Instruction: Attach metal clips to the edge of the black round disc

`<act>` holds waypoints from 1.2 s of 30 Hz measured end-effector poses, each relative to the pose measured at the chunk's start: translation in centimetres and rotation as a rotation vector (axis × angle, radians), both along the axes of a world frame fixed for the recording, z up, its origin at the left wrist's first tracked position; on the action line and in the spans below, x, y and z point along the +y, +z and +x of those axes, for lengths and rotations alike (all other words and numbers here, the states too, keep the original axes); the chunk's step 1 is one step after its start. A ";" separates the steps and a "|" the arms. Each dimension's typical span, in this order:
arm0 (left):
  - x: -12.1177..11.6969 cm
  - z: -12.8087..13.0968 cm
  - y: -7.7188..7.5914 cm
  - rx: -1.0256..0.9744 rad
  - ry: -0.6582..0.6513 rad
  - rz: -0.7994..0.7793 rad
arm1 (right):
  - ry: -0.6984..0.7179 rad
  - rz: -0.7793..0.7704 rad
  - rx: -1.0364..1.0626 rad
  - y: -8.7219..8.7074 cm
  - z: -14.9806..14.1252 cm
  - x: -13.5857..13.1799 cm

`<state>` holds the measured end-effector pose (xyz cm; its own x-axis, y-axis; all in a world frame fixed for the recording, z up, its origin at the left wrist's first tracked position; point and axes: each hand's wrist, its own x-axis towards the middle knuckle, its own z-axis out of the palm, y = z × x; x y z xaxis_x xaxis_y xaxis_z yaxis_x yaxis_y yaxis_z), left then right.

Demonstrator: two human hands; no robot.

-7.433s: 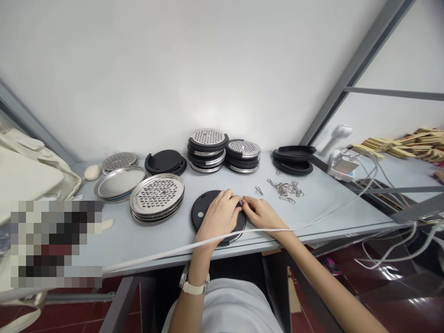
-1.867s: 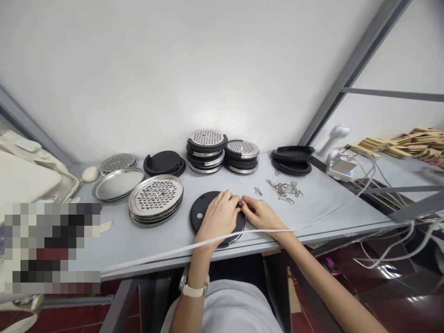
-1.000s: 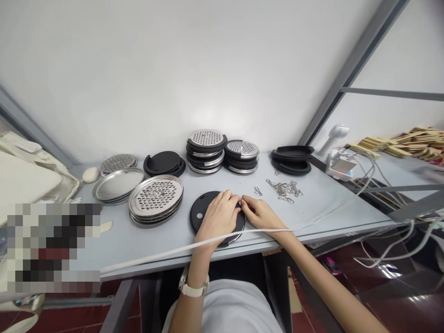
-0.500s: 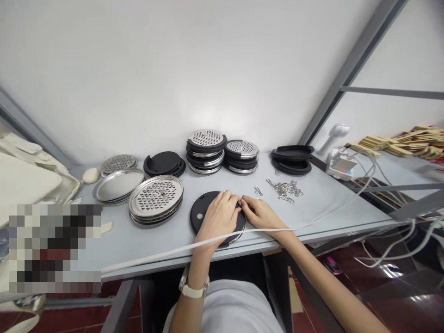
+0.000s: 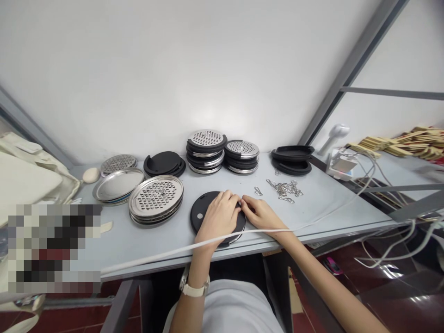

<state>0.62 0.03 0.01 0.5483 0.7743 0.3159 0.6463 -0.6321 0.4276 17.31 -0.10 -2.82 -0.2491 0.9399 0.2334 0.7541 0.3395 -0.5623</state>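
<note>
A round black grater cover (image 5: pixel 204 203) with a pale dot lies near the table's front edge, a metal rim showing along its lower right. Over it rests my left hand (image 5: pixel 222 215), fingers curved together and holding it down, thumb towards the right. My right hand (image 5: pixel 258 213) pinches at the cover's right edge, fingertips close to the left ones. Between the fingertips is a small metal piece, mostly hidden, resembling a clip. Several metal snap hooks (image 5: pixel 286 188) lie in a loose pile beyond my right hand, with a single hook (image 5: pixel 258 191) nearer.
Left of my hands stand stacked metal graters (image 5: pixel 157 196) and plain metal plates (image 5: pixel 120 184). Along the wall are black covers (image 5: pixel 163 164), assembled stacks (image 5: pixel 207 150) and black rings (image 5: pixel 293 159). A white cable (image 5: pixel 243 230) crosses over my forearms.
Both hands stay in nearly the same place. The right fingertips have shifted very slightly, and less of the small metal piece shows.
</note>
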 end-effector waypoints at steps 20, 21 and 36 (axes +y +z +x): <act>0.1 -0.1 -0.2 -0.023 -0.001 0.002 | -0.014 -0.004 0.066 0.0 -0.1 0.0; 0.0 -0.1 -0.2 -0.025 -0.003 0.004 | -0.013 -0.006 0.068 0.0 -0.2 0.0; 0.0 0.0 -0.3 -0.022 -0.001 0.022 | -0.001 -0.009 0.076 -0.2 0.0 0.1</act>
